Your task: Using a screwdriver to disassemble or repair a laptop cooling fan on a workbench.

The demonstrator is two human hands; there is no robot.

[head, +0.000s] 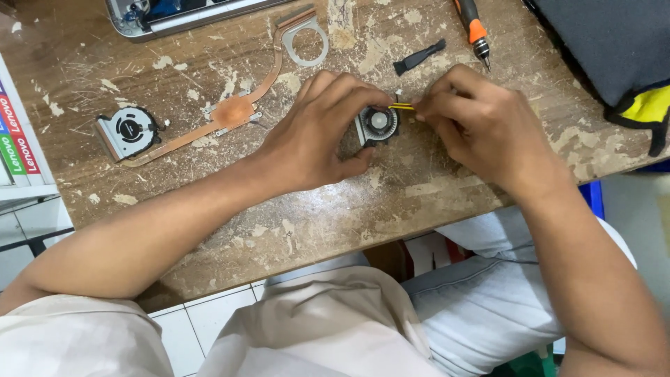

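Two fans: left hand grips one fan, right hand pinches its yellow wires; second fan lies apart.

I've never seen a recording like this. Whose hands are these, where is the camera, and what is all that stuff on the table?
There is no machine here: a person works with bare hands, and the one camera sits on their head, looking down. The left hand steadies a small round cooling fan on the worn wooden table. The right hand pinches the fan's thin yellow wires. To the left lie a second fan and a copper heat pipe. At the far edge you can see part of an opened laptop, a small black plastic tool, an orange-handled screwdriver and a dark bag.
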